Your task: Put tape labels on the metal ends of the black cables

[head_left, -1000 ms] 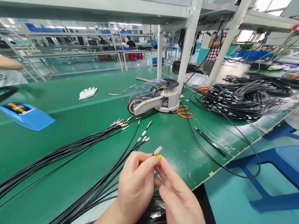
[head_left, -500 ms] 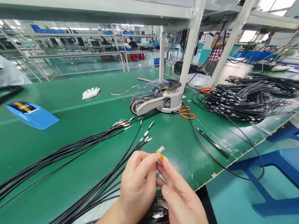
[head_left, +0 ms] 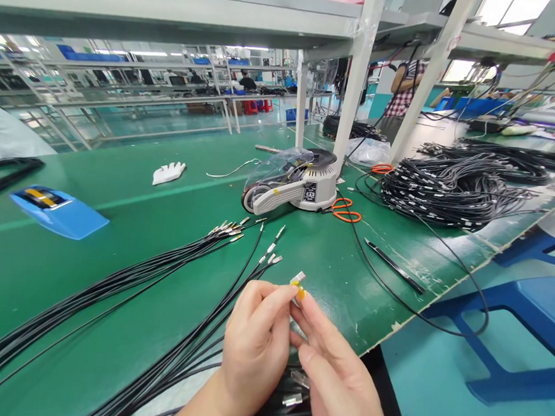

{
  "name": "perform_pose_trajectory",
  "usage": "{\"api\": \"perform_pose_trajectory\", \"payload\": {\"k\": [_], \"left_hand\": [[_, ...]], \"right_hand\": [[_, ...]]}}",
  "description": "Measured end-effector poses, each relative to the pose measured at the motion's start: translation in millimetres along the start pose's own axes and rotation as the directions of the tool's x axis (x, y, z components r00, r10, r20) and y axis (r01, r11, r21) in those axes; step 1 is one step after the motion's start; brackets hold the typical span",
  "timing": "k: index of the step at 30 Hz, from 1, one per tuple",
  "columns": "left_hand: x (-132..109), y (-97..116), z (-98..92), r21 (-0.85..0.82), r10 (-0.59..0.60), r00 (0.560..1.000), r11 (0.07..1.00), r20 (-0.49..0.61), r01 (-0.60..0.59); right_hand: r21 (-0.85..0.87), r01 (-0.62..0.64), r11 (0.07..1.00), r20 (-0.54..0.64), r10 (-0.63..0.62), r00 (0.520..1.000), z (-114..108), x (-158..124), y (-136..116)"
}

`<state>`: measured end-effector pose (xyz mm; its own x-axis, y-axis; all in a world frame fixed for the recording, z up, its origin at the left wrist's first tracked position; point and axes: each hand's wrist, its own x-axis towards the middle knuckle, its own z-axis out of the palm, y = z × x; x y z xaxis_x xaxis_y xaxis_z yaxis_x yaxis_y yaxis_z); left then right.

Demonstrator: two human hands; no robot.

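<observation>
A cable connector [head_left: 299, 278] with a silvery metal end and a strip of yellow tape [head_left: 301, 292] round its base sticks up between my fingertips. My left hand [head_left: 261, 328] pinches it at the tape with thumb and forefinger. From the right, the forefinger of my right hand [head_left: 341, 373] presses against the same taped spot, its other fingers curled in below. The cable behind the connector is hidden by my hands. Just left lies a bundle of black cables [head_left: 212, 302] with metal ends, and more connector ends [head_left: 292, 399] show beneath my hands.
A tape dispenser [head_left: 315, 185] stands ahead, with orange-handled scissors [head_left: 347, 210] beside it. Black tweezers [head_left: 393, 265] lie right. Further cables [head_left: 108, 287], a blue holder [head_left: 60, 213], a white glove [head_left: 169, 172] and a cable heap [head_left: 442, 189] are on the green table. A blue stool [head_left: 532, 330] stands right.
My hands keep nearly the same hold on the taped connector. At the far left, the co-worker's arm has moved out of view. The camera has shifted very slightly.
</observation>
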<state>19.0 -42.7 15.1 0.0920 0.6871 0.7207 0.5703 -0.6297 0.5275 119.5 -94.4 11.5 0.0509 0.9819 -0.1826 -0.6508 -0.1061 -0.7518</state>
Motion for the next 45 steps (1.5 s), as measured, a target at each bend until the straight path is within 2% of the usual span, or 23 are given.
{"api": "perform_pose_trajectory", "payload": {"k": [23,30,33,36,41,45], "left_hand": [[2,3,-0.8,0.023,-0.012,1.000,1.000,-0.012,0.013],[2,-3,-0.9,0.106,0.017,1.000,0.994,-0.002,-0.017],[4,-4,-0.9,0.153,0.035,0.999,0.988,-0.025,-0.030],[4,-5,0.3,0.190,0.099,0.995,0.977,-0.010,-0.096],[1,-4,3.1,0.214,0.206,0.978,0.954,0.034,-0.209],[2,-4,2.4,0.214,0.194,0.980,0.957,0.037,-0.197]], "right_hand": [[0.008,-0.015,1.000,-0.002,0.015,1.000,-2,0,2],[0.002,-0.015,1.000,-0.019,0.015,1.000,-5,0,7],[-0.070,-0.021,0.997,-0.056,0.017,0.998,-16,5,7],[-0.222,-0.016,0.975,-0.057,0.003,0.998,-22,16,-7],[-0.373,0.044,0.927,0.042,-0.031,0.999,-10,43,-32],[-0.440,0.010,0.898,0.091,0.033,0.995,-4,55,-31]]}}
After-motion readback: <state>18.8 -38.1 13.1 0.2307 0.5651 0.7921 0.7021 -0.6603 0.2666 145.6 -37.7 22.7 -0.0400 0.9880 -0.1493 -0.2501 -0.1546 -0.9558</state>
